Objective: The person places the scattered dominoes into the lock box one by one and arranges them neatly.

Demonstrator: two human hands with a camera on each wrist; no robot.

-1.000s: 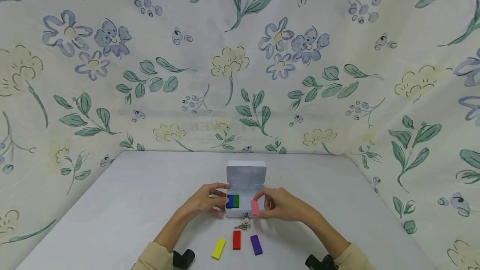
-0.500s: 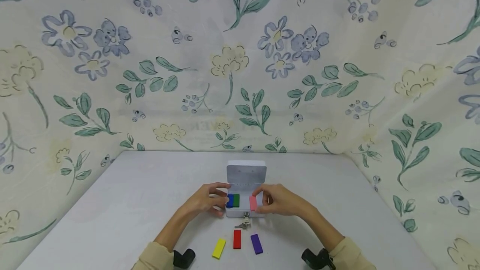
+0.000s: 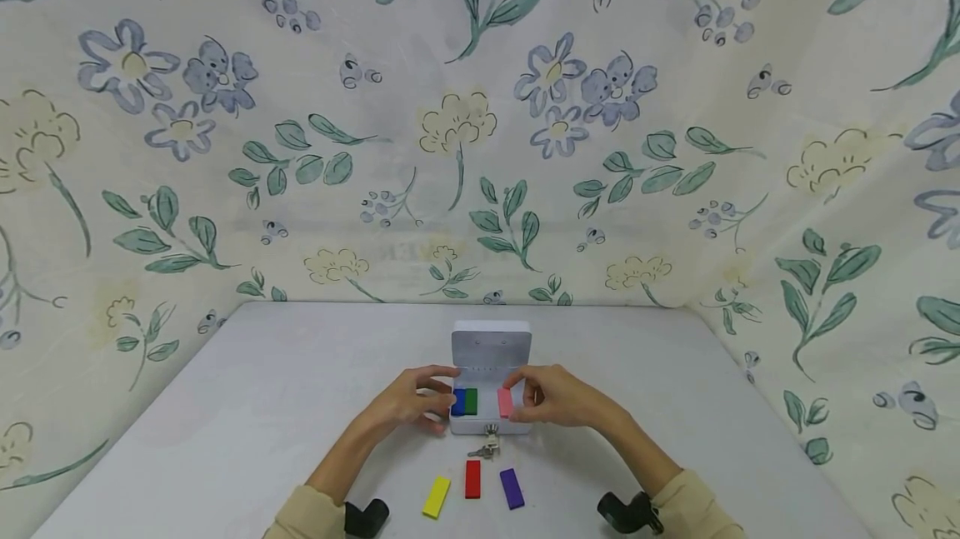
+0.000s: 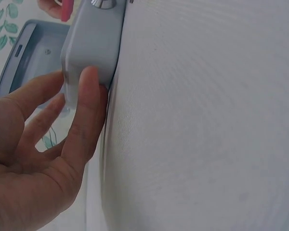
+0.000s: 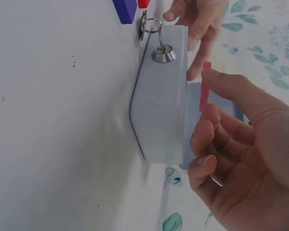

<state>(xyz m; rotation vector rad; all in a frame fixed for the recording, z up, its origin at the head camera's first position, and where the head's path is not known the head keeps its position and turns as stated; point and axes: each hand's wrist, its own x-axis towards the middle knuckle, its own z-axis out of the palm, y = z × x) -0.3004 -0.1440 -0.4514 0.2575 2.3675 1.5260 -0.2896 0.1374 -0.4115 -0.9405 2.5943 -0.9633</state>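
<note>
A small grey-white cash box (image 3: 472, 426) stands with its lid (image 3: 491, 349) raised. My left hand (image 3: 408, 399) holds its left end; in the left wrist view the fingers (image 4: 89, 82) lie against the wall and rim at the corner. Between thumb and fingertips, my right hand (image 3: 562, 396) pinches a pink rectangular block (image 3: 505, 402) on end over the right part of the box. The right wrist view has this block (image 5: 205, 86) edge-on beside the box's open side. Inside the box, at the left, a blue block (image 3: 458, 401) and a green block (image 3: 471, 401) sit side by side.
Keys on a ring (image 3: 483, 449) hang from the lock at the box's front. Nearer on the white table (image 3: 337, 339) lie a yellow block (image 3: 437, 496), a red block (image 3: 472, 479) and a purple block (image 3: 512, 488). Behind hangs a floral cloth (image 3: 457, 256).
My right hand has carried the pink block slightly left and farther back, over the box's inside. My left hand stays on the box's left end.
</note>
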